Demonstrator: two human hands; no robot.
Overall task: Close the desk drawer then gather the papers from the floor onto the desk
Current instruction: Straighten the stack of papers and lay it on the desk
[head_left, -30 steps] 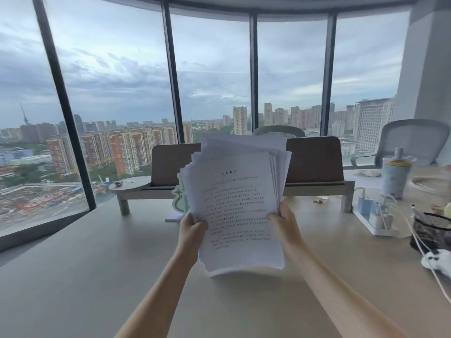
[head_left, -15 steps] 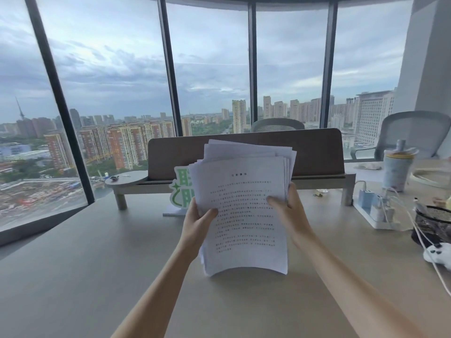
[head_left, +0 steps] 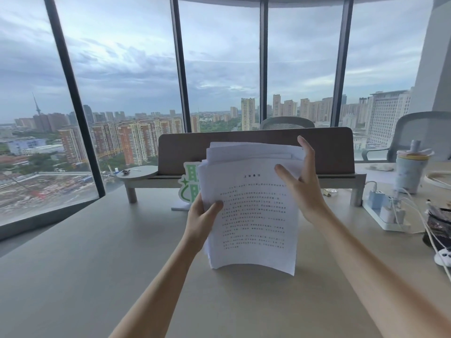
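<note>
An uneven stack of white printed papers [head_left: 253, 215] stands upright, its bottom edge resting on the beige desk [head_left: 97, 264]. My left hand [head_left: 201, 218] grips the stack's left edge, thumb on the front sheet. My right hand [head_left: 301, 181] is at the stack's upper right edge, fingers spread apart, thumb over the front page and fingers along the side. The upper sheets are fanned out of line. No drawer or floor is in view.
A wooden monitor riser [head_left: 256, 152] runs across the desk behind the papers, with a green-and-white sign [head_left: 189, 184] beside it. To the right are a power strip with chargers [head_left: 385, 211], a lidded cup [head_left: 411, 172], cables and a dark mesh basket [head_left: 439, 223]. Windows lie beyond.
The stack came down and closer to the desk surface. My right hand slid up from the stack's lower right edge to its upper right edge and opened its fingers.
</note>
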